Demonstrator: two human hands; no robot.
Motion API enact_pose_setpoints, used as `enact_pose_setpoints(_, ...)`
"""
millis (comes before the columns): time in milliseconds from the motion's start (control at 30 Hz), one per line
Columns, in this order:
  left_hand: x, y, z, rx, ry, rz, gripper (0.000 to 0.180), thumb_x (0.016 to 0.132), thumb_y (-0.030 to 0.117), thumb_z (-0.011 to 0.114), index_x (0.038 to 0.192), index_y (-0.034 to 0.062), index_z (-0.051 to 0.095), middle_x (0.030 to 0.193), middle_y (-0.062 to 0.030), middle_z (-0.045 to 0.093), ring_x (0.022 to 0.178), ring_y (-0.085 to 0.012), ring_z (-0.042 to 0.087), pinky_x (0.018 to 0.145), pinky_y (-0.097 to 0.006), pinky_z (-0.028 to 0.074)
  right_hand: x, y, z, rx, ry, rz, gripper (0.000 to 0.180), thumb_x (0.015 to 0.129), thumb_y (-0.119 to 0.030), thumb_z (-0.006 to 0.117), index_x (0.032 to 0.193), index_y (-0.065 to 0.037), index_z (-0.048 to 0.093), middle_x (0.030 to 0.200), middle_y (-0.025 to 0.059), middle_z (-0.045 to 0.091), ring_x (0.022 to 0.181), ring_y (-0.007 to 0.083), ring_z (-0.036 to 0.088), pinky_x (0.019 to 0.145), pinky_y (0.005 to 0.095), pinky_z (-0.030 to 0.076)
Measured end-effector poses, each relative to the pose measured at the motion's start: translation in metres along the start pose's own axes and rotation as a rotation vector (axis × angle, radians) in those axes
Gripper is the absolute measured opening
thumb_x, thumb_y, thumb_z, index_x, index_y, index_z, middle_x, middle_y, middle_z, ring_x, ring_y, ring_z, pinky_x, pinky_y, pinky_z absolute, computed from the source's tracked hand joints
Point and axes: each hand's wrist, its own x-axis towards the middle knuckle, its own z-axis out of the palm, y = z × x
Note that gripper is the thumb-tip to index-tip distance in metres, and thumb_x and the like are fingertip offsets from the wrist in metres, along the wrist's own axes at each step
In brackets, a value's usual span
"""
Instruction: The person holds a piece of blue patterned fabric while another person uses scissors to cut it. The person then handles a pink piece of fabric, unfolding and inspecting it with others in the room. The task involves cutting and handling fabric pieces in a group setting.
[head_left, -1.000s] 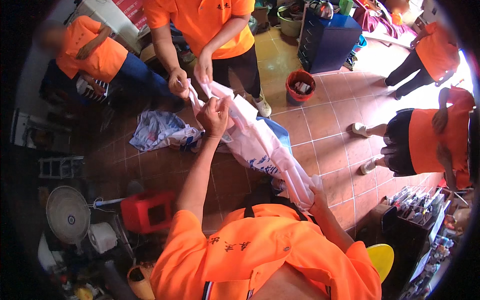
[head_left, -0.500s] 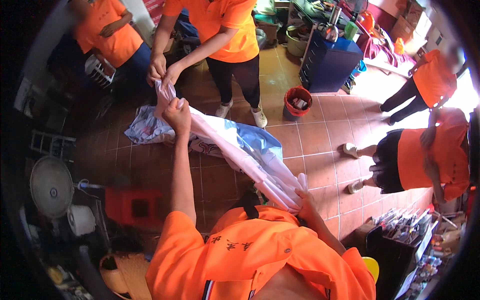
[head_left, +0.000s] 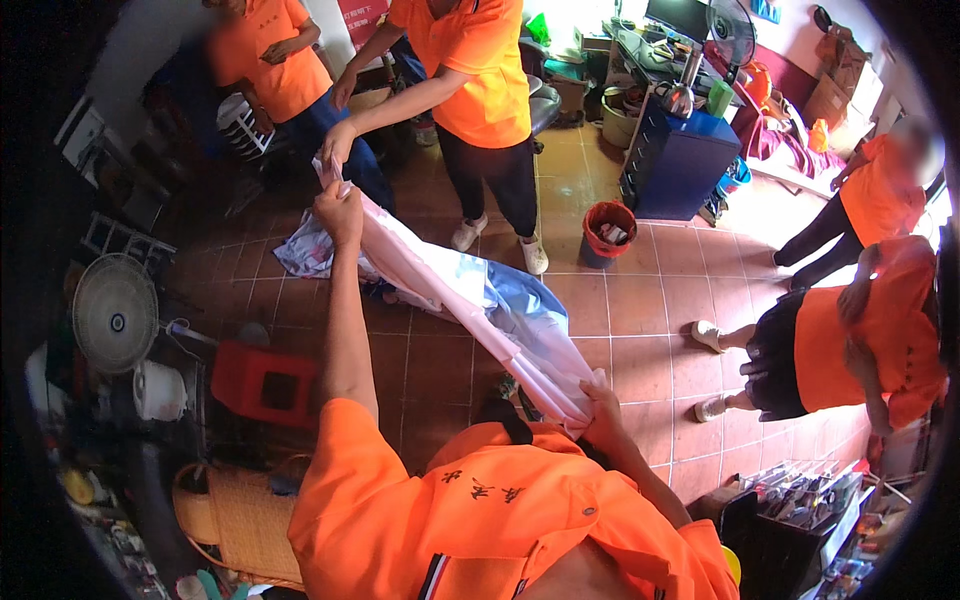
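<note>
1. The left hand (head_left: 340, 212), arm stretched far forward, has its fingers closed on the top end of a pale plastic sheet (head_left: 470, 300).
2. The right hand (head_left: 603, 398), near the chest, apparently grips the sheet's lower end.
3. The sheet hangs taut above the tiled floor (head_left: 640, 300), and the left hand has moved further left than half a second ago.

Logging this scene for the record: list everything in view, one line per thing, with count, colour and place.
plastic sheet: one, pale pink and blue, stretched between both hands
co-worker's hand: one, at the sheet's far end
bucket: one, red, on the tiled floor
cabinet: one, blue, behind the bucket
stool: one, red, left floor
fan: one, white, far left
basket: one, tan woven, lower left
left hand: raised, gripping the sheet
right hand: low, gripping the sheet
</note>
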Motion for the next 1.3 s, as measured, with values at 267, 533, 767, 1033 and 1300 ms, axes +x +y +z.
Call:
enact_pose_setpoints(267, -0.019, -0.027, -0.002, -0.192, 0.067, -0.229, 0.016, 0.065, 0.009, 0.059, 0.07, -0.0057, 0.06, 0.066, -0.0169, 0.061, 0.061, -0.0263, 0.058, 0.062, -0.037, 0.046, -0.01, -0.002, -0.022, 0.115, 0.067, 0.072, 0.044, 0.09, -0.023, 0.046, 0.125, 0.002, 0.038, 0.116, 0.0196, 0.052, 0.1, 0.0351, 0.056, 0.085, 0.0488, 0.048)
enact_pose_setpoints(533, -0.032, 0.002, -0.008, -0.501, 0.107, -0.437, 0.011, 0.062, 0.005, 0.059, 0.067, -0.0054, 0.057, 0.068, -0.0004, 0.056, 0.062, -0.011, 0.049, 0.057, -0.029, 0.042, -0.019, 0.001, -0.038, 0.253, 0.049, 0.064, 0.045, 0.09, -0.023, 0.046, 0.126, 0.003, 0.036, 0.117, 0.0208, 0.052, 0.103, 0.0362, 0.055, 0.086, 0.0506, 0.047)
enact_pose_setpoints(767, -0.039, 0.018, 0.009, -0.576, 0.089, -0.486, 0.008, 0.064, 0.004, 0.057, 0.065, -0.0034, 0.055, 0.066, 0.0029, 0.052, 0.062, -0.0096, 0.048, 0.056, -0.027, 0.041, -0.034, -0.005, -0.038, 0.2, 0.197, 0.028, 0.043, 0.091, -0.021, 0.046, 0.125, 0.003, 0.037, 0.116, 0.021, 0.052, 0.102, 0.0356, 0.055, 0.086, 0.0505, 0.047)
enact_pose_setpoints(1033, -0.042, 0.027, 0.016, -0.386, 0.037, -0.398, 0.013, 0.066, 0.008, 0.059, 0.065, -0.0039, 0.055, 0.063, 0.0014, 0.055, 0.059, -0.0088, 0.047, 0.054, -0.029, 0.041, -0.033, -0.001, -0.054, 0.258, 0.188, 0.054, 0.043, 0.091, -0.021, 0.045, 0.125, 0.003, 0.037, 0.117, 0.0213, 0.052, 0.103, 0.0359, 0.054, 0.088, 0.0501, 0.046)
enact_pose_setpoints(1300, -0.042, 0.028, 0.02, -0.341, 0.031, -0.311, 0.015, 0.066, 0.01, 0.058, 0.063, -0.0037, 0.053, 0.056, -0.0007, 0.053, 0.055, -0.0088, 0.045, 0.051, -0.032, 0.04, -0.031, 0.0, -0.05, 0.293, 0.135, 0.047, 0.045, 0.091, -0.022, 0.043, 0.127, 0.004, 0.035, 0.12, 0.0219, 0.05, 0.105, 0.0375, 0.053, 0.088, 0.0515, 0.046)
